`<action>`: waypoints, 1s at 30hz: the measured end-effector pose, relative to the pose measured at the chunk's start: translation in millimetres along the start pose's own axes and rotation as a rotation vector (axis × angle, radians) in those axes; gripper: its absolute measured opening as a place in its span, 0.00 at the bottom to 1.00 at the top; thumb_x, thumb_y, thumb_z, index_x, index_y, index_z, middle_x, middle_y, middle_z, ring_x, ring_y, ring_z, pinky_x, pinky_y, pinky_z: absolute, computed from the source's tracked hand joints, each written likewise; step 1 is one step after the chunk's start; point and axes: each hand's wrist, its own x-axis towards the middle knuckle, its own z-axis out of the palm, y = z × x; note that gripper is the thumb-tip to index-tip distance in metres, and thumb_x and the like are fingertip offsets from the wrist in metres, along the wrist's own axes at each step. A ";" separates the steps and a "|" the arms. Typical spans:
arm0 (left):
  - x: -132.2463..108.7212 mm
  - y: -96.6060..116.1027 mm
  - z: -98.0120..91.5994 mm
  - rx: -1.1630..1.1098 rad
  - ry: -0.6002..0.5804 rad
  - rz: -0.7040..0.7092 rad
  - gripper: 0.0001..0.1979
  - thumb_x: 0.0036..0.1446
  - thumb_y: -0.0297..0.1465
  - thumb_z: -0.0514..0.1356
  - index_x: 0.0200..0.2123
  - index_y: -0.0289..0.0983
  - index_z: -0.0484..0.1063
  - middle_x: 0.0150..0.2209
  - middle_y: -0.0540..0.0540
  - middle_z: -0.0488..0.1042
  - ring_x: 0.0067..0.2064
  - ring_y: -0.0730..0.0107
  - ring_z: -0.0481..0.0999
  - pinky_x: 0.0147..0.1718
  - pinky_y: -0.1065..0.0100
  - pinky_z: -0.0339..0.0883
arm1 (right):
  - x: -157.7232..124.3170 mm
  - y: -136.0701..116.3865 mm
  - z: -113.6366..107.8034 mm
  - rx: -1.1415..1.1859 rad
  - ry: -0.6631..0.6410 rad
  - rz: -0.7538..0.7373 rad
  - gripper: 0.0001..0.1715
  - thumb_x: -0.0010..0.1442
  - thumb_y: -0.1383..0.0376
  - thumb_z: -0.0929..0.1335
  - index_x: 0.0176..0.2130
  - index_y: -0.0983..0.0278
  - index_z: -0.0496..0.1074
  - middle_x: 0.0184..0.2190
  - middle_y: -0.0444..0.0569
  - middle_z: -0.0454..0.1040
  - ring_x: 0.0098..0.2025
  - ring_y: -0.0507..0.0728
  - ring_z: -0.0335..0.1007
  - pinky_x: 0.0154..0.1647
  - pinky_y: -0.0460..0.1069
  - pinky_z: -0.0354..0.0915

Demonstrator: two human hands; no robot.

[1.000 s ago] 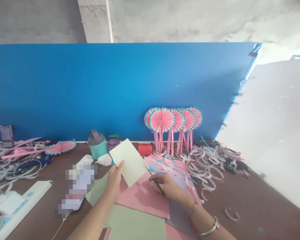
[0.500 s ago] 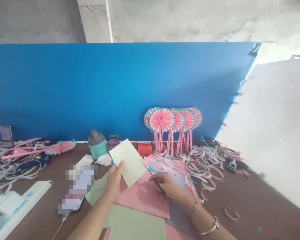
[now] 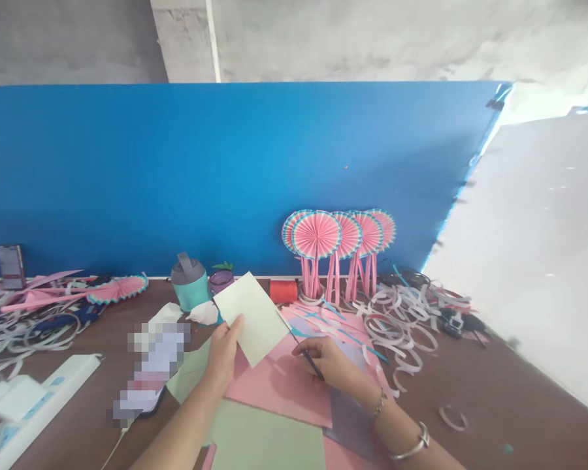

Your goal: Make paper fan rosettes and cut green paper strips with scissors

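My left hand (image 3: 224,349) pinches the lower left edge of a pale cream sheet of paper (image 3: 252,320), thumb on top, holding it tilted above the table. In my right hand (image 3: 323,359) is a pair of dark-handled scissors (image 3: 310,356). Their blades lie along the paper's right edge, where a thin strip seems to be separating. Beneath both hands are spread a pink sheet (image 3: 284,398), a light green sheet (image 3: 269,440) and a lavender sheet (image 3: 350,418). How far the blades are apart is too small to tell.
Several pink folded-paper fans (image 3: 318,235) stand by the blue partition (image 3: 176,163). Curled paper strips (image 3: 396,320) lie to the right. On the left are a phone (image 3: 151,372), a power strip (image 3: 49,411) and a teal cup (image 3: 191,287). A red spool (image 3: 283,291) stands behind the paper.
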 end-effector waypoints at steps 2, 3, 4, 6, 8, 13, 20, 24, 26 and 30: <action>0.9 -1.3 -0.7 -0.003 0.001 0.003 0.20 0.46 0.40 0.65 0.40 0.32 0.74 0.39 0.39 0.79 0.41 0.57 0.78 0.42 0.62 0.68 | 0.1 0.2 -0.1 -0.009 0.006 -0.003 0.11 0.48 0.68 0.65 0.34 0.64 0.74 0.14 0.39 0.62 0.15 0.47 0.57 0.18 0.42 0.53; 1.5 -1.8 -1.0 -0.005 0.006 0.001 0.20 0.46 0.40 0.65 0.40 0.32 0.74 0.39 0.39 0.79 0.41 0.57 0.77 0.42 0.62 0.69 | -0.2 -0.3 -0.2 -0.013 0.010 -0.004 0.11 0.48 0.67 0.65 0.34 0.64 0.74 0.14 0.39 0.62 0.15 0.48 0.58 0.18 0.42 0.53; 2.0 -2.2 -1.1 -0.007 0.011 -0.001 0.20 0.47 0.39 0.65 0.40 0.32 0.74 0.39 0.38 0.79 0.42 0.57 0.77 0.42 0.62 0.69 | -0.6 -1.1 -0.2 -0.016 0.012 -0.003 0.11 0.48 0.67 0.66 0.34 0.64 0.75 0.14 0.39 0.63 0.15 0.48 0.58 0.18 0.42 0.54; 2.9 -2.6 -1.5 -0.008 0.008 -0.001 0.20 0.47 0.40 0.65 0.40 0.31 0.74 0.39 0.38 0.79 0.42 0.57 0.77 0.42 0.62 0.69 | -1.5 -2.8 -0.2 -0.017 0.013 0.006 0.11 0.48 0.67 0.66 0.34 0.64 0.75 0.14 0.40 0.64 0.16 0.48 0.59 0.18 0.42 0.54; 3.3 -2.9 -2.0 -0.005 -0.002 0.006 0.21 0.46 0.40 0.65 0.40 0.31 0.74 0.39 0.38 0.79 0.42 0.57 0.77 0.42 0.62 0.69 | -2.2 -4.1 -0.1 -0.008 0.006 0.017 0.11 0.48 0.66 0.67 0.34 0.64 0.75 0.14 0.40 0.65 0.16 0.48 0.60 0.18 0.42 0.54; 3.1 -4.4 -3.0 0.001 -0.019 0.011 0.22 0.46 0.41 0.66 0.41 0.32 0.74 0.40 0.38 0.79 0.42 0.56 0.77 0.42 0.61 0.68 | -1.2 -3.4 0.9 0.005 -0.015 0.009 0.12 0.49 0.65 0.67 0.36 0.65 0.74 0.16 0.41 0.66 0.18 0.48 0.61 0.17 0.42 0.53; 0.2 -2.0 -0.4 0.012 -0.047 -0.004 0.23 0.45 0.41 0.66 0.41 0.31 0.75 0.39 0.38 0.79 0.41 0.55 0.78 0.43 0.59 0.68 | 0.6 0.4 1.4 -0.009 -0.012 -0.026 0.13 0.51 0.64 0.67 0.37 0.67 0.74 0.16 0.41 0.66 0.17 0.48 0.60 0.18 0.42 0.53; -2.3 -1.3 0.8 0.013 -0.090 -0.004 0.22 0.46 0.41 0.65 0.42 0.32 0.75 0.41 0.38 0.79 0.43 0.56 0.77 0.43 0.61 0.68 | -0.6 -3.3 1.6 -0.007 -0.006 -0.008 0.11 0.50 0.65 0.67 0.35 0.67 0.74 0.16 0.41 0.66 0.17 0.47 0.58 0.18 0.42 0.53; -4.0 -0.5 1.8 0.015 -0.100 -0.017 0.22 0.46 0.41 0.65 0.41 0.32 0.75 0.40 0.38 0.79 0.42 0.55 0.77 0.42 0.61 0.68 | -1.2 -5.0 1.5 -0.007 -0.004 -0.007 0.11 0.50 0.65 0.67 0.36 0.67 0.74 0.16 0.41 0.66 0.17 0.48 0.59 0.18 0.42 0.54; -7.1 2.6 4.1 0.015 -0.111 -0.046 0.23 0.44 0.42 0.66 0.40 0.31 0.75 0.41 0.37 0.79 0.42 0.53 0.77 0.41 0.61 0.69 | -2.1 -6.5 1.4 -0.010 0.006 -0.017 0.10 0.50 0.65 0.67 0.35 0.65 0.73 0.16 0.40 0.66 0.17 0.48 0.60 0.19 0.42 0.55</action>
